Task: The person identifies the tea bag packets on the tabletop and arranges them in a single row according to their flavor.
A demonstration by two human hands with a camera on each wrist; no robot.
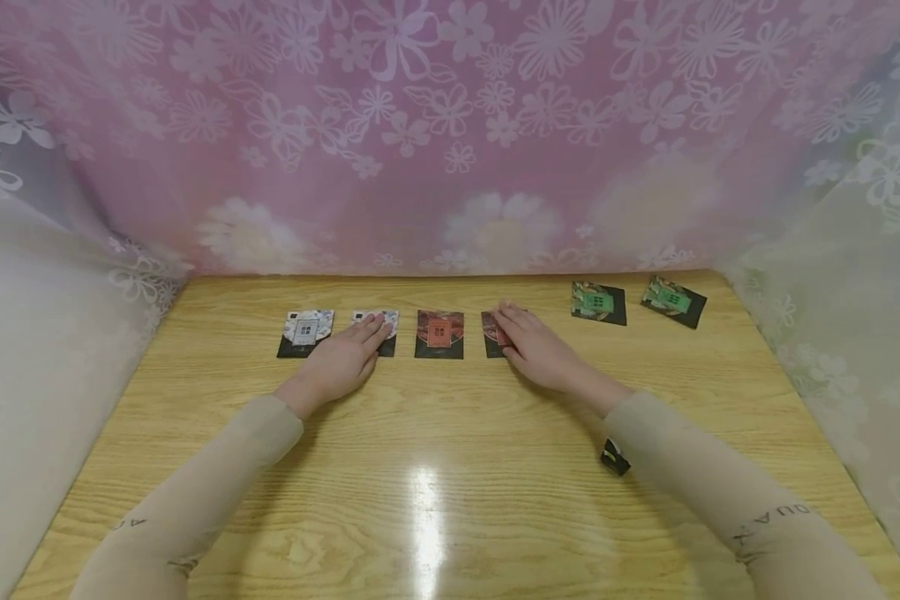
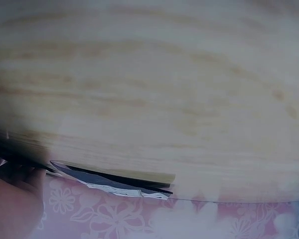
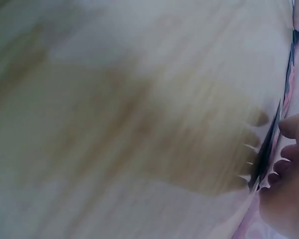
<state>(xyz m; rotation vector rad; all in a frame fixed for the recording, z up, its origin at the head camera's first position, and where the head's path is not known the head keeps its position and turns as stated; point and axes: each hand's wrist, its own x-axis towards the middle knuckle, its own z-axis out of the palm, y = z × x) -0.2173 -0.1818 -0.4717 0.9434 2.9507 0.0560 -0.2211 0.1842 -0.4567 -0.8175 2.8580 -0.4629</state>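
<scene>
My left hand (image 1: 342,358) lies with extended fingers across a white-and-black sachet (image 1: 387,344), covering much of it. To its left is a matching white-and-black sachet (image 1: 305,333), flat on the table. My right hand (image 1: 537,346) rests its straight fingers on a red-and-black sachet (image 1: 492,345), whose right part is hidden. Between the two hands a second red-and-black sachet (image 1: 439,335) lies uncovered. In the right wrist view, the fingertips of the right hand (image 3: 289,174) are right at the edge of a dark sachet (image 3: 266,152).
Two green-and-black sachets (image 1: 598,303) (image 1: 673,301) lie at the back right, the farther one tilted. A small black packet (image 1: 614,458) shows partly from under the right forearm. Floral curtains (image 1: 450,150) border the wooden table (image 1: 360,500) at the back and sides.
</scene>
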